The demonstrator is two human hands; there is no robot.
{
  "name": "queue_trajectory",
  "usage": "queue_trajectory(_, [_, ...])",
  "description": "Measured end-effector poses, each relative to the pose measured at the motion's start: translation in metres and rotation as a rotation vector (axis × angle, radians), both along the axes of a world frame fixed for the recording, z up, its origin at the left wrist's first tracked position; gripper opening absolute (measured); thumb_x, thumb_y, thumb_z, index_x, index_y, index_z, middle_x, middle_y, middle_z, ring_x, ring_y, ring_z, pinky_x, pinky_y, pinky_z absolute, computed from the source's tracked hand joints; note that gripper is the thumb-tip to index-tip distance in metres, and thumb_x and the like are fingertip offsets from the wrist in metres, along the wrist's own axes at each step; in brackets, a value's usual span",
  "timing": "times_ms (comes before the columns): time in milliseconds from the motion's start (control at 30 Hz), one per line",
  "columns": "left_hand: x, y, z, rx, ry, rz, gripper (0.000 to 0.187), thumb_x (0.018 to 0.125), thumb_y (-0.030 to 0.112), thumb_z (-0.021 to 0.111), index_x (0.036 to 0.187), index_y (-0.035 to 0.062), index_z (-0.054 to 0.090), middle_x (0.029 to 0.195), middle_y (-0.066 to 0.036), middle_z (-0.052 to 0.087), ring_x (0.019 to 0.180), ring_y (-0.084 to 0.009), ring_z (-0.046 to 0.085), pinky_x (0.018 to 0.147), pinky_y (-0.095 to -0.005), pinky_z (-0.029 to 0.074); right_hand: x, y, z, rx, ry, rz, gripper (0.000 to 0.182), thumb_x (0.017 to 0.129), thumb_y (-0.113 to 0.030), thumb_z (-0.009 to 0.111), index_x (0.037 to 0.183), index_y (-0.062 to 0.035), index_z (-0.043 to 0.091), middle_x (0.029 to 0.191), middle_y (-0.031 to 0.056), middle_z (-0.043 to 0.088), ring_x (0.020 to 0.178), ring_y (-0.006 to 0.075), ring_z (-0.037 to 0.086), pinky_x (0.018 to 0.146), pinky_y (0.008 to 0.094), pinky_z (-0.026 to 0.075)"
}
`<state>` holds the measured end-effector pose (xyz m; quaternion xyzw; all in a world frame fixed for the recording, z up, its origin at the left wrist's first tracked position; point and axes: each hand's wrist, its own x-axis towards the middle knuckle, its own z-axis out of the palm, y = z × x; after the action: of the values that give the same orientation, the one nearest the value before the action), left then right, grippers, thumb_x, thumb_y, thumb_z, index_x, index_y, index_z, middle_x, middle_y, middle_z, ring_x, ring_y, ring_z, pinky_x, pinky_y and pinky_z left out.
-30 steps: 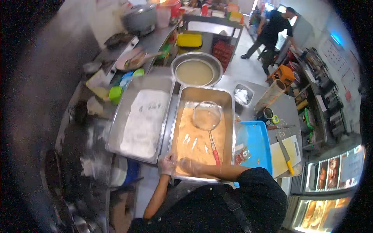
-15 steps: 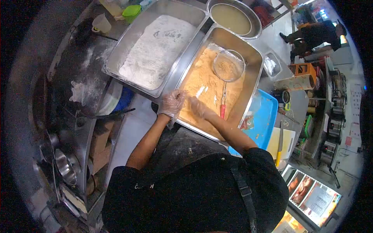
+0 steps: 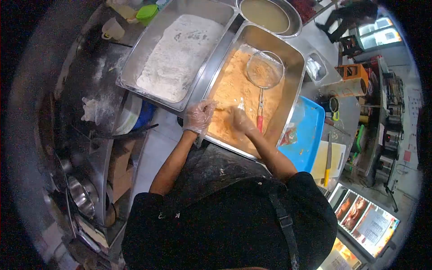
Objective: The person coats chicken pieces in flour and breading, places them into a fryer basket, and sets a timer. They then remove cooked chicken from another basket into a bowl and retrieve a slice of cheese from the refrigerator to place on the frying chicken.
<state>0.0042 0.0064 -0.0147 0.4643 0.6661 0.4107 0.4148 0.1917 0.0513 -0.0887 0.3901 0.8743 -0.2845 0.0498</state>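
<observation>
My left hand [image 3: 199, 116], in a clear plastic glove, is over the front left rim of a deep metal pan [image 3: 294, 54] of orange-tan breading [image 3: 229, 85]. Its fingers are curled together; what they hold, if anything, is too small to make out. Close to its right, my gloved right hand [image 3: 240, 120] is low over the breading, its fingers smeared by motion. A round mesh strainer [image 3: 264, 69] with a red handle rests on the breading beyond my right hand.
Left of the breading stands a metal pan of white flour [image 3: 173, 58]. Behind is a round bowl of cloudy liquid [image 3: 265, 15]. A blue tray [image 3: 310, 121] and a yellow-handled knife [image 3: 328, 159] on a cutting board [image 3: 319, 164] are to the right. A person [image 3: 355, 15] stands farther back.
My right hand has moved slightly right, apart from my left hand, and is blurred over the breading. My left hand stays near the pan's corner. The view has shifted a little.
</observation>
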Motion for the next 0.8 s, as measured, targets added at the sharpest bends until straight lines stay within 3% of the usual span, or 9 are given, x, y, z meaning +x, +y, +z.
queue_trajectory(100, [-0.001,-0.004,-0.001,-0.038,-0.151,-0.008,0.022,0.082,0.024,0.059,0.091,0.0047,0.064,0.068,-0.003,0.060,0.057,-0.0080,0.055,0.049,-0.0230,0.050,-0.023,0.013,0.026,0.207,0.178,-0.211,0.024,0.076,-0.025,0.054,0.078,-0.0005,0.057,0.077,0.0167,0.058,0.078,0.0305,0.057,0.071,0.0384,0.043])
queue_trajectory(167, [-0.007,0.000,-0.029,-0.037,0.069,-0.062,0.023,0.083,0.024,0.057,0.094,0.0050,0.063,0.067,-0.002,0.059,0.057,-0.0075,0.055,0.049,-0.0230,0.048,-0.036,0.012,0.006,0.492,-0.085,-0.017,0.018,0.075,-0.020,0.054,0.080,-0.0028,0.056,0.075,0.0153,0.057,0.076,0.0295,0.056,0.071,0.0384,0.044])
queue_trajectory(267, [-0.008,-0.003,-0.031,-0.016,0.161,-0.071,0.023,0.084,0.025,0.055,0.092,0.0054,0.063,0.067,0.001,0.059,0.056,-0.0072,0.054,0.049,-0.0232,0.045,-0.043,0.027,-0.022,0.412,0.236,-0.031,0.029,0.073,-0.020,0.056,0.097,-0.0041,0.052,0.084,0.0188,0.056,0.075,0.0311,0.057,0.068,0.0432,0.046])
queue_trajectory(333, [-0.012,-0.004,-0.045,0.006,-0.122,-0.056,0.022,0.083,0.022,0.058,0.096,0.0047,0.063,0.069,0.000,0.060,0.058,-0.0073,0.055,0.051,-0.0224,0.047,-0.051,0.045,-0.004,-0.091,0.360,-0.291,0.022,0.087,-0.022,0.044,0.092,-0.0014,0.051,0.088,0.0174,0.059,0.078,0.0297,0.058,0.067,0.0389,0.046])
queue_trajectory(433, [-0.007,0.000,-0.030,-0.004,0.002,-0.011,0.021,0.084,0.020,0.057,0.096,0.0041,0.061,0.070,0.001,0.058,0.058,-0.0068,0.054,0.051,-0.0212,0.047,-0.040,0.060,0.034,-0.419,0.328,-0.367,0.031,0.088,-0.028,0.045,0.102,-0.0010,0.046,0.087,0.0166,0.059,0.079,0.0280,0.058,0.068,0.0375,0.046])
queue_trajectory(500, [-0.013,0.001,-0.073,0.096,0.103,-0.061,0.020,0.084,0.019,0.057,0.097,0.0041,0.061,0.073,0.001,0.059,0.059,-0.0062,0.055,0.051,-0.0210,0.048,-0.033,0.066,0.004,-0.005,0.520,-0.306,0.044,0.080,-0.016,0.057,0.115,-0.0011,0.036,0.098,0.0223,0.056,0.085,0.0383,0.056,0.075,0.0419,0.046])
queue_trajectory(567, [-0.011,0.002,-0.077,-0.077,0.120,-0.024,0.018,0.084,0.017,0.055,0.097,0.0061,0.061,0.073,0.001,0.059,0.059,-0.0059,0.054,0.050,-0.0211,0.047,-0.021,0.058,0.029,0.079,0.621,-0.418,0.039,0.080,-0.017,0.058,0.111,-0.0021,0.041,0.098,0.0204,0.056,0.085,0.0341,0.057,0.073,0.0391,0.046])
queue_trajectory(633, [-0.008,-0.002,-0.035,0.007,0.112,-0.067,0.016,0.085,0.016,0.054,0.097,0.0080,0.061,0.070,0.001,0.057,0.059,-0.0054,0.053,0.051,-0.0215,0.048,-0.012,0.051,0.047,-0.719,0.833,-0.835,0.030,0.082,-0.021,0.058,0.104,-0.0046,0.046,0.097,0.0143,0.058,0.087,0.0261,0.056,0.072,0.0355,0.046])
queue_trajectory(800, [-0.001,-0.002,-0.015,-0.072,-0.247,-0.008,0.016,0.084,0.016,0.056,0.095,0.0070,0.062,0.073,0.001,0.057,0.060,-0.0060,0.053,0.051,-0.0212,0.048,0.005,0.048,-0.007,-0.907,1.692,-0.720,0.022,0.084,-0.023,0.054,0.100,-0.0083,0.051,0.105,0.0076,0.054,0.093,0.0198,0.053,0.083,0.0365,0.041])
